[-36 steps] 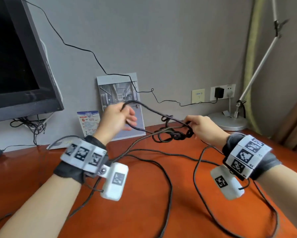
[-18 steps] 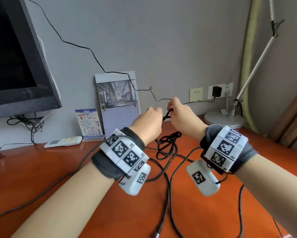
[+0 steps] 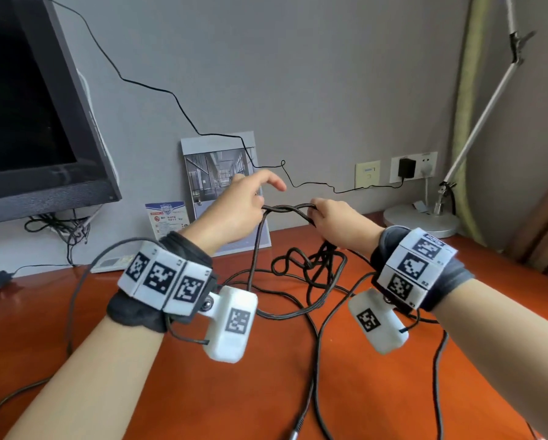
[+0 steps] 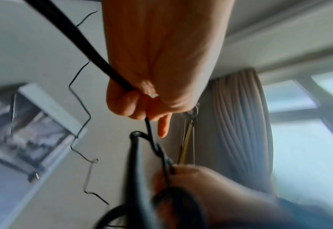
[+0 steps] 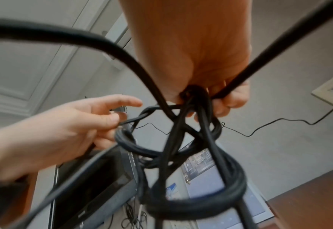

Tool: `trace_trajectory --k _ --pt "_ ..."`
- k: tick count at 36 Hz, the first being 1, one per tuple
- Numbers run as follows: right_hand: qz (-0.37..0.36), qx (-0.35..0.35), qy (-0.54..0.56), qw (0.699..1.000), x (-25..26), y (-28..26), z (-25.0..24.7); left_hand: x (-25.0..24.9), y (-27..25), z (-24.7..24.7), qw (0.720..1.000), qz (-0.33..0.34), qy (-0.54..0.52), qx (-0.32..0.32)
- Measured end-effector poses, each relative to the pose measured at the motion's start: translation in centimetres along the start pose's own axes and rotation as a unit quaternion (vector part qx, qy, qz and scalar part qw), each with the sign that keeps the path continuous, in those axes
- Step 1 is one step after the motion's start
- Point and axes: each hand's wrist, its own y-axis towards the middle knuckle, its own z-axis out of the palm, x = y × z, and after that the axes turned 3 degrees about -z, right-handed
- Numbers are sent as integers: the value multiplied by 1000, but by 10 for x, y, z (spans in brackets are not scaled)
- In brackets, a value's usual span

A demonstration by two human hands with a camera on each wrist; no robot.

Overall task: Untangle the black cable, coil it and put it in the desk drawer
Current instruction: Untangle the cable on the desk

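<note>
Both hands raised above the red-brown table (image 3: 139, 360), close together. Left hand (image 3: 234, 211) pinches a strand of the black cable (image 3: 285, 208) between thumb and fingers, index finger extended free. Right hand (image 3: 336, 222) curled tight around a bunch of tangled loops. Short twisted span runs between the hands; the rest hangs down, knotted, onto the table, trailing toward the near edge.

Black cable (image 3: 310, 274) loops clutter the desk (image 3: 393, 392) between both wrists.
</note>
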Motion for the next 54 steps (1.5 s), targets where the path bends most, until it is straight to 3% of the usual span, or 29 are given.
trace_trajectory --k 6,9,11,14,21,24,27,30,32,36,41,46,49,54 --pt "-18 -42 116 992 9 0 -9 1 -4 10 996 2 92 -4" --pt "-99 -99 -43 989 16 -7 -5 -2 -3 10 996 5 86 -9" --pt "-154 -156 -172 960 20 -8 -1 -5 -1 12 995 15 94 -5" --pt "-188 -145 -260 936 19 -6 2 -8 -1 14 995 31 99 1" --pt "-193 -72 -191 960 -1 -7 2 14 1 -2 999 34 -8 -4" --pt "-189 -86 -175 962 -3 -8 4 20 0 -5 999 23 -31 12" --pt "-200 -169 -234 936 0 -9 5 25 0 -1 999 -4 -9 40" --pt "-279 -178 -259 907 14 -12 9 19 -2 6 998 -16 48 33" --pt "-302 -168 -246 905 22 -12 13 13 -1 11 999 2 46 21" --pt "-231 -82 -194 950 27 -10 9 7 1 15 998 19 48 32" --pt "-177 -7 -87 980 31 -14 3 10 0 22 997 22 59 53" --pt "-81 31 -174 981 29 -2 0 8 -7 26 995 26 71 68" --pt "-33 22 -224 974 12 5 -6 12 -8 19 995 34 85 37" --pt "69 32 -221 972 -40 1 -17 39 1 -20 993 -9 87 -81"
